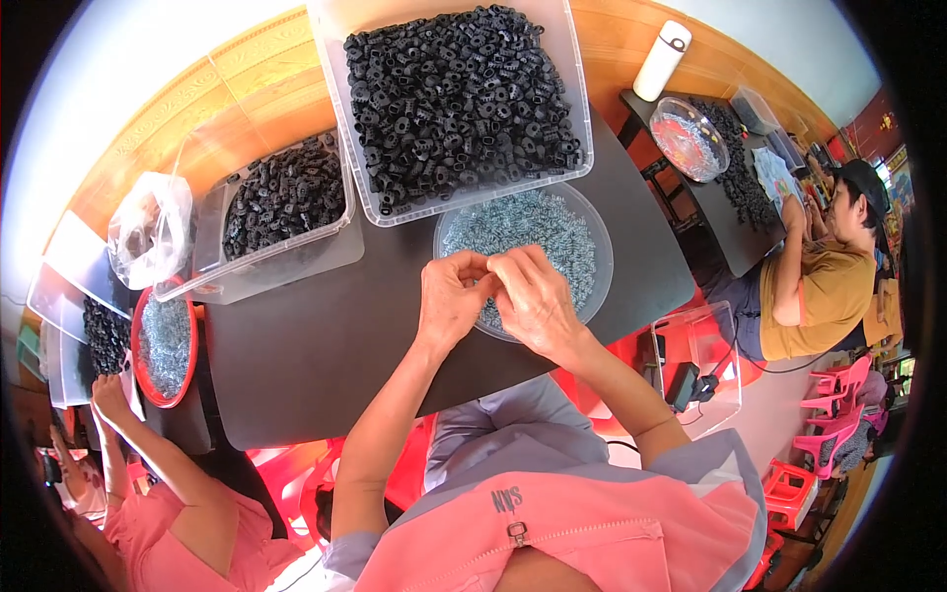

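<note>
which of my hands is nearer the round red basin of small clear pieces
Left. The left hand is to the right of the round red basin, across the dark tabletop; the right hand is farther right, beside the left hand.

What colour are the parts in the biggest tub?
The parts are black, clearest in the head view.

Both hands [539,308] over bowl [606,260]
</note>
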`<move>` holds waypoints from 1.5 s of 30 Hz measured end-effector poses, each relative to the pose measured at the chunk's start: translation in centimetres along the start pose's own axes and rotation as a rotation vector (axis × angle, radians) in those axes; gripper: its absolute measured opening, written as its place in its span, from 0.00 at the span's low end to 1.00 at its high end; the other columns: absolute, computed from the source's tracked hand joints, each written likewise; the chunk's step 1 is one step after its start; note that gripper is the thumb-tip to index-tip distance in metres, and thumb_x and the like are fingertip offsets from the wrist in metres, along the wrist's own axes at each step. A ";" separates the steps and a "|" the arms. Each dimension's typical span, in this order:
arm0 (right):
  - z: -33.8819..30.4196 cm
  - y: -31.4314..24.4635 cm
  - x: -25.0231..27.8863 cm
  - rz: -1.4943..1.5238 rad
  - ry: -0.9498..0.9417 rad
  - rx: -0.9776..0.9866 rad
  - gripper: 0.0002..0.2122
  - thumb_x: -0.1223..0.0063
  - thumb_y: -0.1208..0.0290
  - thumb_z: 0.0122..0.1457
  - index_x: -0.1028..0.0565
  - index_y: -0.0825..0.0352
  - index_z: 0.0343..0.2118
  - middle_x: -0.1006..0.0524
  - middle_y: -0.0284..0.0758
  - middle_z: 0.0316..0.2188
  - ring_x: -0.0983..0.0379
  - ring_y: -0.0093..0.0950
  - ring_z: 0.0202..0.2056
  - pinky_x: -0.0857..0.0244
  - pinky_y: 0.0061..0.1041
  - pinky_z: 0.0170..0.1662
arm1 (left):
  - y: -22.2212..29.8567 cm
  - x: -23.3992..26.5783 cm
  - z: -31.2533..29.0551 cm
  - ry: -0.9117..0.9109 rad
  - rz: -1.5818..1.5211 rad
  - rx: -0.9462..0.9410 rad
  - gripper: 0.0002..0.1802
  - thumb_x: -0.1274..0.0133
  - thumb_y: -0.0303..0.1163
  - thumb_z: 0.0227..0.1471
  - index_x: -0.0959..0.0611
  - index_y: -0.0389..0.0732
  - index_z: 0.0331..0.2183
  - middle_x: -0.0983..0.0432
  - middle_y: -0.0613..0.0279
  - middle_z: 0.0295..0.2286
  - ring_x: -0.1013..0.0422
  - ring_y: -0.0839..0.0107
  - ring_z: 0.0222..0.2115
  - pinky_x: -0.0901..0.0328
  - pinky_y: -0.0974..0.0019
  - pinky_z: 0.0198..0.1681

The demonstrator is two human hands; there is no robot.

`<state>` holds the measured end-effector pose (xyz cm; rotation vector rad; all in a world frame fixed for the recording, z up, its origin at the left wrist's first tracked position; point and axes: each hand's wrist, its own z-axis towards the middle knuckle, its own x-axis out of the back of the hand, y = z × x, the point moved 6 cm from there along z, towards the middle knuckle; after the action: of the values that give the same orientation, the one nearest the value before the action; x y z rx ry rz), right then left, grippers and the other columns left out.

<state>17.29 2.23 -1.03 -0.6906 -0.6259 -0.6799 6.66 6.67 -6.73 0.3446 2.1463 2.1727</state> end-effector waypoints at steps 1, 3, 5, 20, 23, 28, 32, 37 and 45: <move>0.0 0.1 -0.1 0.000 0.001 0.000 0.18 0.46 0.87 0.36 0.31 0.68 0.34 0.28 0.38 0.28 0.31 0.38 0.32 0.34 0.33 0.32 | 0.2 0.0 -0.1 -0.011 -0.006 0.019 0.06 0.42 0.24 0.41 0.19 0.32 0.27 0.22 0.63 0.20 0.35 0.84 0.18 0.40 0.77 0.21; -0.1 0.7 0.4 0.070 0.110 -0.052 0.19 0.43 0.85 0.36 0.31 0.69 0.36 0.27 0.39 0.30 0.30 0.39 0.31 0.33 0.33 0.32 | 0.3 -0.1 -0.2 -0.022 -0.012 0.038 0.07 0.42 0.24 0.41 0.19 0.32 0.27 0.22 0.63 0.20 0.34 0.84 0.18 0.40 0.77 0.22; -0.3 1.2 0.6 0.095 0.127 -0.067 0.22 0.40 0.84 0.36 0.31 0.69 0.39 0.27 0.40 0.31 0.29 0.39 0.30 0.33 0.33 0.32 | 0.3 -0.2 -0.2 -0.018 -0.100 0.052 0.07 0.41 0.24 0.42 0.19 0.32 0.28 0.22 0.62 0.21 0.31 0.82 0.20 0.38 0.78 0.23; -0.3 1.3 1.2 -0.092 -0.009 -0.061 0.20 0.37 0.75 0.38 0.31 0.68 0.37 0.32 0.36 0.27 0.30 0.34 0.29 0.33 0.30 0.29 | 0.8 -0.4 -0.2 -0.100 0.021 0.022 0.12 0.45 0.32 0.47 0.17 0.32 0.31 0.26 0.63 0.16 0.36 0.84 0.15 0.41 0.75 0.16; -0.3 1.4 1.0 -0.085 -0.023 -0.069 0.20 0.37 0.75 0.38 0.31 0.68 0.37 0.32 0.36 0.27 0.30 0.34 0.29 0.33 0.30 0.29 | 0.7 -0.4 -0.3 -0.089 -0.011 0.024 0.11 0.45 0.31 0.47 0.17 0.31 0.30 0.28 0.64 0.14 0.37 0.84 0.14 0.42 0.74 0.16; -0.3 1.1 1.0 -0.104 -0.030 -0.049 0.19 0.38 0.74 0.39 0.31 0.69 0.36 0.32 0.37 0.27 0.30 0.34 0.28 0.33 0.30 0.29 | 0.5 -0.4 -0.4 -0.092 -0.020 0.009 0.11 0.44 0.31 0.47 0.18 0.31 0.28 0.29 0.65 0.13 0.38 0.84 0.14 0.43 0.74 0.15; -0.2 1.2 0.9 -0.079 0.000 -0.025 0.19 0.38 0.78 0.36 0.30 0.70 0.35 0.32 0.38 0.25 0.31 0.36 0.26 0.35 0.31 0.25 | 0.4 -0.6 -0.3 -0.117 -0.050 0.013 0.10 0.44 0.31 0.48 0.18 0.31 0.27 0.29 0.67 0.13 0.39 0.84 0.13 0.44 0.75 0.15; 0.0 1.2 0.9 -0.079 -0.003 0.048 0.16 0.39 0.78 0.35 0.28 0.70 0.31 0.32 0.36 0.22 0.31 0.34 0.22 0.35 0.30 0.23 | 0.4 -0.6 -0.2 -0.141 -0.061 0.025 0.10 0.45 0.30 0.49 0.18 0.32 0.26 0.29 0.68 0.13 0.39 0.85 0.12 0.44 0.76 0.14; -0.1 1.3 1.9 -0.051 0.045 -0.014 0.16 0.37 0.71 0.39 0.26 0.68 0.33 0.29 0.35 0.24 0.29 0.33 0.22 0.35 0.28 0.22 | 0.9 -0.8 -0.5 -0.159 -0.081 0.049 0.09 0.45 0.30 0.49 0.17 0.33 0.28 0.27 0.68 0.15 0.37 0.85 0.13 0.41 0.77 0.15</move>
<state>19.49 2.28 -0.20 -0.6724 -0.5998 -0.7455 7.46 6.02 -5.90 0.4110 2.0928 1.9811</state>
